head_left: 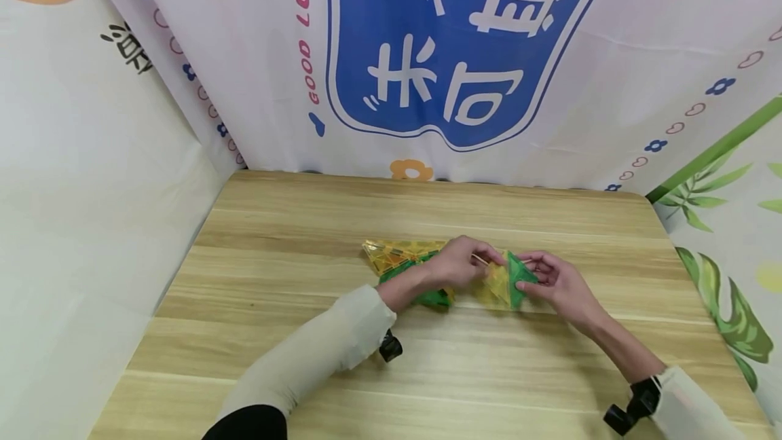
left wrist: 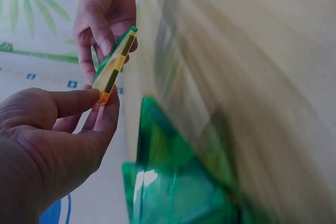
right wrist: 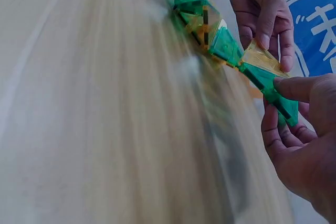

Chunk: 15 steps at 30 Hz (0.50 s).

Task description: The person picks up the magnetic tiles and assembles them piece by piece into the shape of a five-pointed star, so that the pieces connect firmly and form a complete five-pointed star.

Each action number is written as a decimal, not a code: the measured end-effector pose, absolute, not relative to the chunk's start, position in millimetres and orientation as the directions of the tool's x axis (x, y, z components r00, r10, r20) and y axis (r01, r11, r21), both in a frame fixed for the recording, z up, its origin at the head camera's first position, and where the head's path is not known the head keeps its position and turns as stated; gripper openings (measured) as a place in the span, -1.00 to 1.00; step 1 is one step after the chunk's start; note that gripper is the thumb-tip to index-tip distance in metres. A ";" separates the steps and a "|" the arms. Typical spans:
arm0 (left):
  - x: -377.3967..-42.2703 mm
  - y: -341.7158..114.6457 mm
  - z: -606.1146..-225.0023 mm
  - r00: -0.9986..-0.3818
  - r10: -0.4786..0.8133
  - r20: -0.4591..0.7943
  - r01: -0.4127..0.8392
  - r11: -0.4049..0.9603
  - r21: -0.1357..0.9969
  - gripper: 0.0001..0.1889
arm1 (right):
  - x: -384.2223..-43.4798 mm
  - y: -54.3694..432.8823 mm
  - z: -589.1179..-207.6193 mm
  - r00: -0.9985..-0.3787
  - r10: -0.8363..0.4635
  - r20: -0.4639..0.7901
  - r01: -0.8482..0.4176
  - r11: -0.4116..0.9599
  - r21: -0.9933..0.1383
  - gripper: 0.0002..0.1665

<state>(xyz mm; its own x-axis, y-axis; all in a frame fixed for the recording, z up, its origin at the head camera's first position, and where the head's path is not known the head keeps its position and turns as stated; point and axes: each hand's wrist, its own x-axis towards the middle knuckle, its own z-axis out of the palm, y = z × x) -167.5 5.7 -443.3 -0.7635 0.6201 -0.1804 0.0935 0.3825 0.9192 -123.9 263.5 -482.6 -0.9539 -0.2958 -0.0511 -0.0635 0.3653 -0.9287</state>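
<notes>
My left hand (head_left: 457, 265) pinches a translucent yellow triangular magnetic tile (head_left: 497, 285) between thumb and fingers. With thumb on one face and fingers behind, my right hand (head_left: 565, 288) pinches a green triangular magnetic tile (head_left: 521, 280). The two tiles meet along an edge, and the left wrist view shows dark magnet strips in the yellow tile's side (left wrist: 118, 66). Left of them on the table lies a group of joined yellow and green magnetic tiles (head_left: 391, 257), partly hidden by my left hand and forearm. Its green tile (left wrist: 168, 161) stands large in the left wrist view.
All this is on a wood-grain table (head_left: 293, 216). A printed curtain (head_left: 275, 134) hangs along its far edge, with a white wall covering (head_left: 91, 223) at left and a leaf-patterned one (head_left: 733, 290) at right. Each wrist wears a small black camera (head_left: 389, 346).
</notes>
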 end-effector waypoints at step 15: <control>-196.0 -66.7 -423.6 -0.770 0.610 -0.185 0.011 0.304 0.953 -0.70 | -173.2 206.0 -455.6 -0.898 -0.440 0.010 -0.125 0.234 -0.964 -0.45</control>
